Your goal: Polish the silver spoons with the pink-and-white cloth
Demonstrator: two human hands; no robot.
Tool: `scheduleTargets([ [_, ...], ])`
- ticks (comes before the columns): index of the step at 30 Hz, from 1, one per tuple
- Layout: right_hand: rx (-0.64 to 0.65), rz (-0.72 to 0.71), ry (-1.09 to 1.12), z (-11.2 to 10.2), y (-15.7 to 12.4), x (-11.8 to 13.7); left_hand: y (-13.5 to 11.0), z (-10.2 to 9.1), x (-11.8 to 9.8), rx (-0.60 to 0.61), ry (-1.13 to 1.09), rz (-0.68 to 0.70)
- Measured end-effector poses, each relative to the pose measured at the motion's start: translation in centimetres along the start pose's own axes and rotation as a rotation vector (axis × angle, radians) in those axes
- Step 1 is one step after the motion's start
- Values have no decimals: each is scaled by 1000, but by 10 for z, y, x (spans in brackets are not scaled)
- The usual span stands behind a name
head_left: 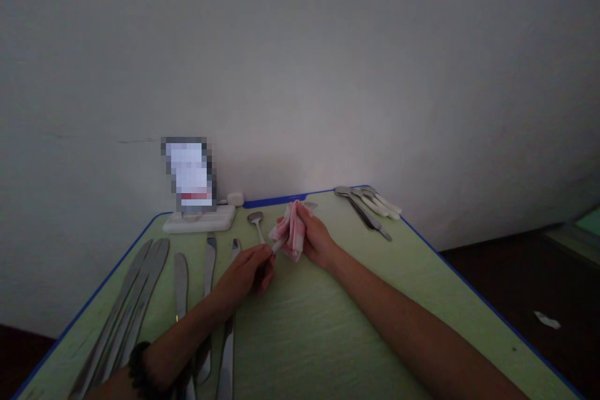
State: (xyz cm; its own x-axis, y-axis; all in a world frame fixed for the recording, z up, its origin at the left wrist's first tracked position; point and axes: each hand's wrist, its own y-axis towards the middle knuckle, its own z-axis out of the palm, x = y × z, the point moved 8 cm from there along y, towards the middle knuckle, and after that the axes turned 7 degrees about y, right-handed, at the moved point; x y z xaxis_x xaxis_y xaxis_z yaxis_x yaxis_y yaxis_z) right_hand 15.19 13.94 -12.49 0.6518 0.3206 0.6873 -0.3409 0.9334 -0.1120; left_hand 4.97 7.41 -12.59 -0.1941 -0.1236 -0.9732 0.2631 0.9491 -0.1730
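Observation:
My left hand [248,270] is closed on the handle of a metal piece of cutlery [280,244]. A pink-and-white cloth [295,234] is wrapped around its middle, and my right hand [319,239] grips that cloth. Beyond the cloth pokes a thin shiny tip; whether it belongs to a knife or a spoon I cannot tell. Just behind my left hand lies a spoon [255,219] with a pale handle. Several table knives [180,278] are spread along the left, some partly covered by my left forearm.
A phone [192,172], its screen blurred, leans on a white stand [201,220] at the back left, with a small white case [235,199] beside it. Spoons [356,206] and white-handled cutlery [382,203] lie back right. The green table [319,337] has a blue edge and meets a wall.

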Motion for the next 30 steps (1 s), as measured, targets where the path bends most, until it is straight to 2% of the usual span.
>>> scheduleTargets([
  [3,-9,-14,-18,-1,0,1,0,0,2,-14,-25,-13],
  [11,34,-68,-81,3,0,3,-1,6,-5,53,51,71],
  [20,45,-18,-144,8,-5,-1,-1,6,-7,36,93,86],
  [25,31,-44,-136,6,-3,0,0,4,-5,-10,70,66],
  [30,32,-48,-155,5,-3,-1,-3,-5,-10,-154,99,149],
])
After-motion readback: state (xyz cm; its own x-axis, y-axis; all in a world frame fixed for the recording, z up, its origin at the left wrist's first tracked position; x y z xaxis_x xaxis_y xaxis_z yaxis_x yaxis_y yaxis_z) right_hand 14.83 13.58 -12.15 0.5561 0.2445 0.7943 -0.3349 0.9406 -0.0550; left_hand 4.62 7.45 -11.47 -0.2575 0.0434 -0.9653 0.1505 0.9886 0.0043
